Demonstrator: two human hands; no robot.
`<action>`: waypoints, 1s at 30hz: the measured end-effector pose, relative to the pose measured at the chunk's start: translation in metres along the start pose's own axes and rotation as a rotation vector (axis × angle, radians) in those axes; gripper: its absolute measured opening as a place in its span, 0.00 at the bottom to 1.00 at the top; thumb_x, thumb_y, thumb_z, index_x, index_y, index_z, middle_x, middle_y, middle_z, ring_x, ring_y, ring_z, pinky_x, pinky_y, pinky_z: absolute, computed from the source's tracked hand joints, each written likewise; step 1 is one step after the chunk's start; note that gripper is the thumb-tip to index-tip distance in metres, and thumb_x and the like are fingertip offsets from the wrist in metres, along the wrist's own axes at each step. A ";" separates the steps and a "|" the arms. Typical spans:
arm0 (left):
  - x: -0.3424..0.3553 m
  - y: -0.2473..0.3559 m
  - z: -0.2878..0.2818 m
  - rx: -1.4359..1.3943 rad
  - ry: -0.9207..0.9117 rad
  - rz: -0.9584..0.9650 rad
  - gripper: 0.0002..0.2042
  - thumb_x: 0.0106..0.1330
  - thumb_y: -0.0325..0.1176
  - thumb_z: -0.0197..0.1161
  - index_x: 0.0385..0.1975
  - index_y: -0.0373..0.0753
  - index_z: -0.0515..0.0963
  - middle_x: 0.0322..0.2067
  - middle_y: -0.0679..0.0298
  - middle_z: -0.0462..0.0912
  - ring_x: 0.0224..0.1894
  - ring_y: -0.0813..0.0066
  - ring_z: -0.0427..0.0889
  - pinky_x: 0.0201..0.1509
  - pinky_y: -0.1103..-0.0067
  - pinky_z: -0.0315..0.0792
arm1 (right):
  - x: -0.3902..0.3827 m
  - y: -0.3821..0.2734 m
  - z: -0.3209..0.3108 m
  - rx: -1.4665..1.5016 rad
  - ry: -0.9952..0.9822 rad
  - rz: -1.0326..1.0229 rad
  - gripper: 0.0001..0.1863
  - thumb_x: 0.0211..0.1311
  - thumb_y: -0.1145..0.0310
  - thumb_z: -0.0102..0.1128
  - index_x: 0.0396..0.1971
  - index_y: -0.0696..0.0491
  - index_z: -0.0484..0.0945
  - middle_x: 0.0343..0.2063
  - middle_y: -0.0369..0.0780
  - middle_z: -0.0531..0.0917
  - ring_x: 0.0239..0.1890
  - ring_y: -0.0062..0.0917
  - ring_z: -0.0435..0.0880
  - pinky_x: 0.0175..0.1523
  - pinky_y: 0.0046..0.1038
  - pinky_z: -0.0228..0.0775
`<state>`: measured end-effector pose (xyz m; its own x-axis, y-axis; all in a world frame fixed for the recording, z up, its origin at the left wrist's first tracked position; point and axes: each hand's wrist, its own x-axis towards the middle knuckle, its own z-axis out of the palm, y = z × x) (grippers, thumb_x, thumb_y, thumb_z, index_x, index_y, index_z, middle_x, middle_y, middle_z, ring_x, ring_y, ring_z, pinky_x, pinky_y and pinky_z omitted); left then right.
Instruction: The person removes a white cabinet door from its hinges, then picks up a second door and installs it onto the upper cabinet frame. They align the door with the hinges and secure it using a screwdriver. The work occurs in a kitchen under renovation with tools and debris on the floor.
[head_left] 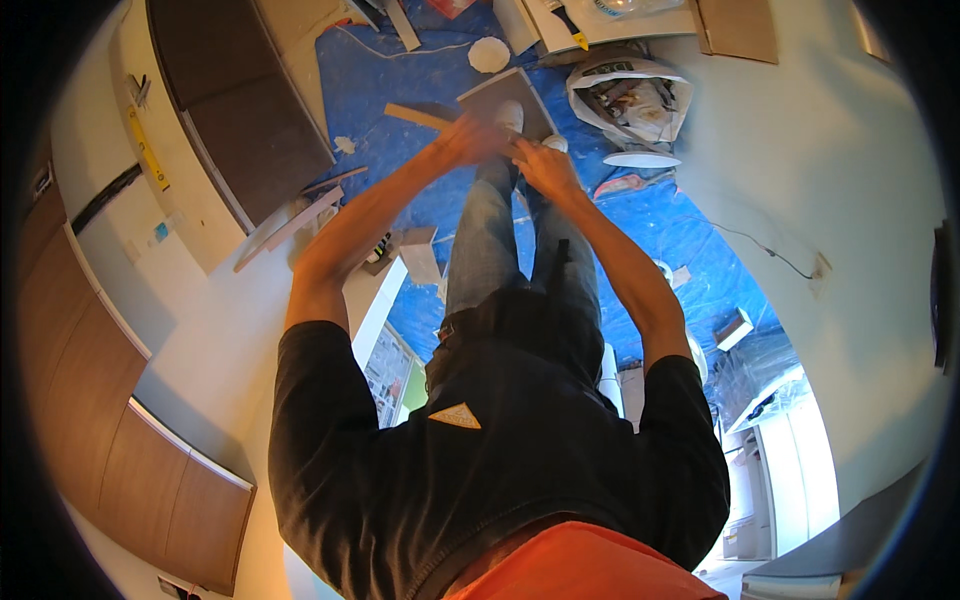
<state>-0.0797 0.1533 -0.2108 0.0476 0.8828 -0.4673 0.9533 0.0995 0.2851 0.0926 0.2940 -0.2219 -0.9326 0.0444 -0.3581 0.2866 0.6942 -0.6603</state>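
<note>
A narrow light-brown wooden strip [412, 116] is held out in front of me, slanting from upper left toward my hands. My right hand [547, 168] is closed around its near right end. On the strip's middle part lies my left hand [474, 140], smeared by motion, so its fingers cannot be made out. Whether it grips the strip or anything else is unclear. Below the hands, a grey flat board [535, 112] lies on the blue floor sheet [365, 80], with my pale shoes on or beside it.
To the right stands an open white bag [590, 92] of debris, with a white disc [641, 160] beside it. A yellow-handled brush [572, 28] lies at the far edge. Dark panels [250, 110] and a yellow spirit level [148, 150] are at left. A cable [745, 233] crosses at right.
</note>
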 end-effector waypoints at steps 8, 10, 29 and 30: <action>0.068 -0.045 0.024 0.043 0.142 -0.017 0.13 0.63 0.31 0.65 0.47 0.48 0.83 0.41 0.66 0.85 0.51 0.64 0.84 0.53 0.65 0.78 | 0.063 0.085 0.044 -0.006 0.073 0.093 0.25 0.65 0.59 0.63 0.60 0.48 0.74 0.40 0.50 0.87 0.40 0.50 0.86 0.43 0.48 0.78; 0.086 -0.058 0.034 0.055 0.144 -0.025 0.14 0.62 0.30 0.65 0.48 0.49 0.83 0.42 0.67 0.85 0.52 0.65 0.83 0.53 0.65 0.78 | 0.077 0.103 0.053 0.020 0.125 0.090 0.24 0.65 0.58 0.64 0.59 0.48 0.74 0.38 0.50 0.87 0.39 0.50 0.86 0.42 0.48 0.78; 0.148 -0.101 0.133 0.042 0.137 -0.018 0.19 0.58 0.39 0.72 0.51 0.52 0.83 0.43 0.71 0.84 0.53 0.69 0.82 0.48 0.67 0.80 | 0.120 0.168 0.105 0.044 0.070 0.170 0.18 0.67 0.58 0.62 0.54 0.46 0.75 0.38 0.48 0.87 0.40 0.50 0.86 0.46 0.50 0.78; 0.147 -0.099 0.138 0.025 0.130 -0.018 0.19 0.58 0.39 0.72 0.51 0.52 0.82 0.43 0.71 0.84 0.53 0.69 0.82 0.49 0.67 0.80 | 0.119 0.169 0.108 0.028 0.061 0.179 0.18 0.67 0.58 0.62 0.54 0.46 0.75 0.37 0.48 0.87 0.40 0.49 0.86 0.46 0.50 0.78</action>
<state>-0.1260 0.2104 -0.4234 -0.0073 0.9332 -0.3594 0.9610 0.1058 0.2554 0.0538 0.3385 -0.4473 -0.8776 0.2089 -0.4314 0.4539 0.6515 -0.6079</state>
